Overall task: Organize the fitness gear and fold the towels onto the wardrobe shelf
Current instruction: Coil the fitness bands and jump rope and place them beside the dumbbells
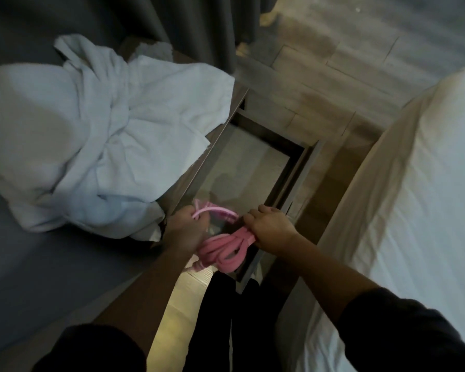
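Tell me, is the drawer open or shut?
Open. The drawer is pulled out, its pale bottom visible beneath the pink cord.

A rumpled heap of white terry towels (pixel 91 135) lies on the dark grey padded bench (pixel 38 264) at the left, one corner overhanging the open wooden drawer (pixel 253 162) beside it, while a white-sheeted bed (pixel 400 197) stands on the pale plank floor (pixel 320 84) at the right.

- Pink rope (pixel 227 249): matt, soft-looking cord.
- White towels (pixel 97 135): crumpled cloth, slightly rough.
- Drawer (pixel 293 181): matt wood-grain.
- Bed sheet (pixel 414 197): smooth, creased cloth.
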`<state>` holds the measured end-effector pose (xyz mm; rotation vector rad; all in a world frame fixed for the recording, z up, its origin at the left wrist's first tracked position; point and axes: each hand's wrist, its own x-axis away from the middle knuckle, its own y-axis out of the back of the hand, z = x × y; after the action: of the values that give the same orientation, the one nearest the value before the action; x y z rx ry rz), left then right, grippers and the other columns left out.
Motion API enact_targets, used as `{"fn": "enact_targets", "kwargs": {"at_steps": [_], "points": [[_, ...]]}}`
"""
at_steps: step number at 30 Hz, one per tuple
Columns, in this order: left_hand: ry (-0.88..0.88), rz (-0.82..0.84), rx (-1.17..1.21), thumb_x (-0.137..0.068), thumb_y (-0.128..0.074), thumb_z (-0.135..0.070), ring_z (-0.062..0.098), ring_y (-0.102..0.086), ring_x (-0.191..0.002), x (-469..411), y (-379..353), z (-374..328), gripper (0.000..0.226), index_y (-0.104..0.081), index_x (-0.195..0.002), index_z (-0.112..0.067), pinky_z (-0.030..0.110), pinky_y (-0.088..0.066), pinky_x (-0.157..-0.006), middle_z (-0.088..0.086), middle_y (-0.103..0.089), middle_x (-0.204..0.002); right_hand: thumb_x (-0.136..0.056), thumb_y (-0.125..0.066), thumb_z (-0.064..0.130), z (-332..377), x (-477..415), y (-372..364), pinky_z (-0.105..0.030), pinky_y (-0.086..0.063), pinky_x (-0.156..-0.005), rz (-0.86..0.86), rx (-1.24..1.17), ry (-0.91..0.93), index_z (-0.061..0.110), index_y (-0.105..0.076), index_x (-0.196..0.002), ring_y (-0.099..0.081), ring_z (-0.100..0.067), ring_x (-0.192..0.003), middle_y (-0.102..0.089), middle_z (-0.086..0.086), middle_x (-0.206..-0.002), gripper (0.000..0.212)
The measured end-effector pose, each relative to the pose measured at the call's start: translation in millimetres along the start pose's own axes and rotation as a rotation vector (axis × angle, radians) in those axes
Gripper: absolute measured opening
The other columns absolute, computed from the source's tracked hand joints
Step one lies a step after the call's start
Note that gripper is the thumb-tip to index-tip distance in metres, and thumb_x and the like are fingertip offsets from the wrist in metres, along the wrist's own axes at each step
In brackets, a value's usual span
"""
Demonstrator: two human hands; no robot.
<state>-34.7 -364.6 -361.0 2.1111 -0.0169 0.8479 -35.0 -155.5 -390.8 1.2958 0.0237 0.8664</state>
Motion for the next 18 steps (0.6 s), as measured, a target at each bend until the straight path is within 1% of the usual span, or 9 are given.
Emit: {"fn": "enact_targets", "kwargs": {"at_steps": [3,5,7,9,12,13,15,16,18], "points": [[-0.074,-0.092,-0.029,-0.093,-0.060,-0.035,0.029,-0.056,-0.068,14.0,17.1,-8.3,0.031,-0.055,-0.071,-0.015,0.031,-0.041,-0.059,0.009,-0.059,-0.072,-0.093,-0.053,0.041,-2.7,23.4,11.8,-0.038,-0.043,-0.090,-0.031,-0.107,-0.017,0.023,-0.050,-0.111,-0.051,-0.021,-0.102,-0.060,-0.001,-0.109,0.026],[-0.061,-0.102,-0.054,-0.092,-0.061,-0.031,0.028,-0.054,-0.069,19.7,25.5,-14.0,0.026,-0.056,-0.074,-0.013,0.029,-0.040,-0.058,0.009,-0.058,-0.072,-0.093,-0.052,0.042,-5.1,37.6,18.0,-0.036,-0.043,-0.086,-0.041,-0.188,-0.057,0.025,-0.047,-0.105,-0.049,-0.018,-0.095,-0.058,0.001,-0.100,0.021],[-0.029,-0.040,-0.052,-0.093,-0.060,-0.035,0.023,-0.054,-0.069,24.2,31.6,-19.7,0.027,-0.058,-0.075,-0.016,0.024,-0.034,-0.054,0.002,-0.056,-0.071,-0.093,-0.051,0.040,-8.7,51.8,21.9,-0.037,-0.043,-0.087,-0.065,-0.280,-0.137,0.025,-0.045,-0.099,-0.048,-0.017,-0.089,-0.057,0.001,-0.093,0.017],[0.001,0.065,0.012,-0.094,-0.059,-0.040,0.021,-0.059,-0.071,29.3,35.4,-23.6,0.028,-0.059,-0.077,-0.018,0.023,-0.037,-0.054,0.001,-0.060,-0.074,-0.094,-0.051,0.037,-13.7,67.1,18.7,-0.036,-0.041,-0.088,-0.107,-0.396,-0.241,0.025,-0.047,-0.100,-0.050,-0.018,-0.088,-0.059,0.001,-0.090,0.014],[-0.005,0.172,0.168,-0.092,-0.064,-0.039,0.013,-0.058,-0.060,44.2,33.7,-23.0,0.023,-0.062,-0.081,-0.019,0.022,-0.043,-0.048,0.003,-0.063,-0.073,-0.095,-0.052,0.032,-18.4,87.6,2.9,-0.033,-0.046,-0.083,-0.108,-0.577,-0.423,0.023,-0.057,-0.109,-0.057,-0.016,-0.086,-0.062,0.001,-0.090,0.018],[-0.017,0.193,0.186,-0.092,-0.064,-0.037,0.011,-0.056,-0.056,49.9,31.4,-22.3,0.019,-0.062,-0.082,-0.021,0.020,-0.042,-0.046,0.001,-0.062,-0.071,-0.096,-0.052,0.032,-17.8,91.5,-2.2,-0.030,-0.050,-0.077,-0.086,-0.697,-0.513,0.021,-0.059,-0.108,-0.060,-0.015,-0.082,-0.064,0.001,-0.089,0.018],[-0.005,0.195,0.215,-0.094,-0.062,-0.035,0.010,-0.055,-0.052,56.6,26.5,-20.3,0.019,-0.062,-0.082,-0.020,0.020,-0.042,-0.045,0.000,-0.061,-0.069,-0.098,-0.053,0.031,-14.2,93.7,-11.0,-0.024,-0.050,-0.064,-0.075,-1.040,-0.702,0.016,-0.062,-0.099,-0.064,-0.016,-0.074,-0.067,-0.003,-0.086,0.017],[0.014,0.180,0.216,-0.094,-0.061,-0.034,0.012,-0.055,-0.051,57.3,24.9,-18.7,0.022,-0.062,-0.080,-0.017,0.023,-0.043,-0.048,0.002,-0.061,-0.068,-0.098,-0.055,0.026,-12.8,93.1,-16.0,-0.025,-0.051,-0.062,-0.101,-1.247,-0.786,0.014,-0.062,-0.095,-0.064,-0.019,-0.074,-0.067,-0.006,-0.085,0.014],[0.064,0.179,0.224,-0.094,-0.062,-0.032,0.017,-0.055,-0.051,57.6,21.0,-15.1,0.026,-0.061,-0.078,-0.012,0.027,-0.044,-0.052,0.006,-0.060,-0.066,-0.094,-0.056,0.007,-10.0,94.0,-23.3,-0.035,-0.056,-0.073,-0.163,-1.599,-0.887,0.005,-0.061,-0.100,-0.064,-0.027,-0.082,-0.065,-0.014,-0.090,0.008]]}}
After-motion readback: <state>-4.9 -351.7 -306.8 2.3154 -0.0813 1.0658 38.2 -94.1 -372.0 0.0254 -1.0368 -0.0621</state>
